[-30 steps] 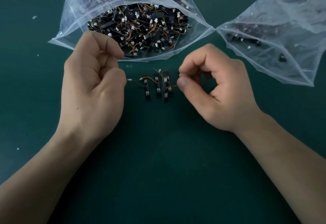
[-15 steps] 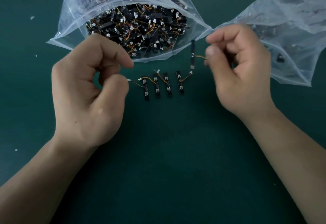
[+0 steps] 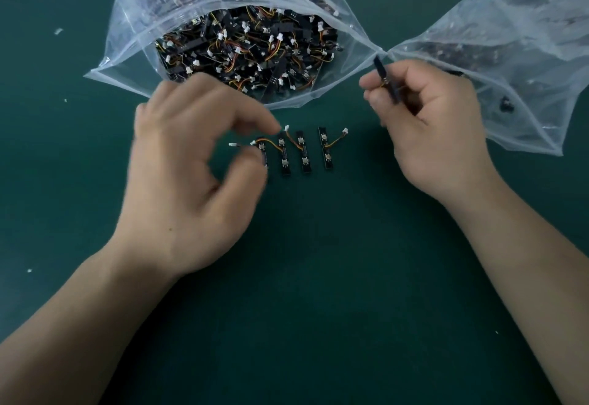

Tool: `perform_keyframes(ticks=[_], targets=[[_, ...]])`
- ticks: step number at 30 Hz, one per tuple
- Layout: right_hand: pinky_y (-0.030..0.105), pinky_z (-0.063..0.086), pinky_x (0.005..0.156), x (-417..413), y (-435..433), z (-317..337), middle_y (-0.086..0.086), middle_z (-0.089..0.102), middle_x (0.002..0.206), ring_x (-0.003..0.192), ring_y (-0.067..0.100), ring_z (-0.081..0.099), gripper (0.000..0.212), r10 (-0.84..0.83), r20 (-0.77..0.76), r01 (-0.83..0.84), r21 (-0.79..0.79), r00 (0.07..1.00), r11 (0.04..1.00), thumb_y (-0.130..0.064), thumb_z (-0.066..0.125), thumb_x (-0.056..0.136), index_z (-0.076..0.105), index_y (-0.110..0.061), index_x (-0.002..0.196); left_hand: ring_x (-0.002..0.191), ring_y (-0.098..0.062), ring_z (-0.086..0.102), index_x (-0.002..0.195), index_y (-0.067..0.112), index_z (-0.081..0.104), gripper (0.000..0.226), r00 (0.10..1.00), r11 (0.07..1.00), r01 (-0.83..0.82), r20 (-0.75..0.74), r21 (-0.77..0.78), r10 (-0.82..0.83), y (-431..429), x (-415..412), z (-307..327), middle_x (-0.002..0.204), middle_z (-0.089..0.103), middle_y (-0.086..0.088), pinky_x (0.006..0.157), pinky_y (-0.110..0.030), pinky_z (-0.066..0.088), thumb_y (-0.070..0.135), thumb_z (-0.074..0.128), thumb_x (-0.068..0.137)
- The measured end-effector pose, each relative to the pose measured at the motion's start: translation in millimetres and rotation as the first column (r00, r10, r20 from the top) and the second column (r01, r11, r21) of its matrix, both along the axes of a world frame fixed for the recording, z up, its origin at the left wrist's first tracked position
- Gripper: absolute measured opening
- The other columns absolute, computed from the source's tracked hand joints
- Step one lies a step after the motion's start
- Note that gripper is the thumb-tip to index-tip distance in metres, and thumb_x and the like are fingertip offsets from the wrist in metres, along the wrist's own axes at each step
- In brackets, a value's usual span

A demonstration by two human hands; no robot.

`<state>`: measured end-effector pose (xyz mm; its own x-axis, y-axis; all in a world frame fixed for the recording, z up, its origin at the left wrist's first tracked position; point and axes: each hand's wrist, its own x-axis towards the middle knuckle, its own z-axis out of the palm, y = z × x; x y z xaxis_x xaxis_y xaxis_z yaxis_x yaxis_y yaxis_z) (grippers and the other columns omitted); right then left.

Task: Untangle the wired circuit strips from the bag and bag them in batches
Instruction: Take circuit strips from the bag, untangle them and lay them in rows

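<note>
One circuit strip point(image 3: 386, 81) is pinched in the right hand point(image 3: 436, 137) beside the open bag point(image 3: 127, 54); four strips point(image 3: 284, 159) are laid just in front of the bag.

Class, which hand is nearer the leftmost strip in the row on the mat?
Left. The left hand has thumb and forefinger at the leftmost strip; the right hand is off to its right, gripping another strip.

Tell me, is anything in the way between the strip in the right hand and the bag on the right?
Nothing visible. The right hand pinches the strip just beside the right bag; whether its mouth is open is unclear.
</note>
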<state>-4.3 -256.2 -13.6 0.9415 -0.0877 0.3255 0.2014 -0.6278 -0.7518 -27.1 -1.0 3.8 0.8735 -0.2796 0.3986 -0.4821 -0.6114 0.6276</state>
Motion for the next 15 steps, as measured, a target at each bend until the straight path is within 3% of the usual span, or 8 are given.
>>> perform_keyframes(ticks=[3,5,11,15], targets=[[0.012,0.038,0.073,-1,2,0,-0.009,0.064,0.097,0.077,-0.003,0.054,0.022,0.024,0.006,-0.023,-0.113,1.000,0.993,-0.006,0.061,0.101,0.076,-0.019,0.109,0.131,-0.022,0.046,0.121,0.032,0.074,0.036,0.970,0.933,0.212,0.056,0.293,-0.237,-5,-8,-1,0.140,0.058,0.014,0.102,-0.045,0.024,0.026,0.064,0.086],[0.014,0.036,0.072,-1,3,0,-0.003,0.061,0.099,0.078,-0.001,0.051,0.025,0.025,-0.016,-0.027,-0.124,1.000,0.992,-0.006,0.058,0.102,0.077,-0.017,0.113,0.139,-0.025,0.042,0.131,0.032,0.069,0.042,0.948,0.878,0.289,0.015,0.383,-0.318,-12,-16,-4,0.153,0.051,0.015,0.103,-0.051,0.022,0.036,0.061,0.090],[0.014,0.038,0.076,1,7,1,-0.015,0.057,0.087,0.082,-0.002,0.055,0.033,-0.123,-0.040,0.120,-0.052,0.992,0.991,-0.005,0.053,0.097,0.080,-0.020,0.110,0.150,-0.028,0.038,0.144,0.025,0.062,0.054,0.944,0.825,0.303,-0.032,0.476,-0.329,-15,-23,-9,0.158,0.051,0.011,0.106,-0.054,0.021,0.046,0.056,0.094],[0.038,0.046,0.072,1,9,0,0.004,0.063,0.085,0.079,0.017,0.057,0.032,-0.202,-0.070,0.187,-0.179,0.977,0.966,-0.011,0.046,0.090,0.078,-0.010,0.091,0.152,-0.028,0.038,0.142,0.022,0.063,0.053,0.952,0.818,0.288,-0.060,0.497,-0.299,-16,-23,-9,0.154,0.056,0.009,0.108,-0.054,0.019,0.045,0.054,0.094]])
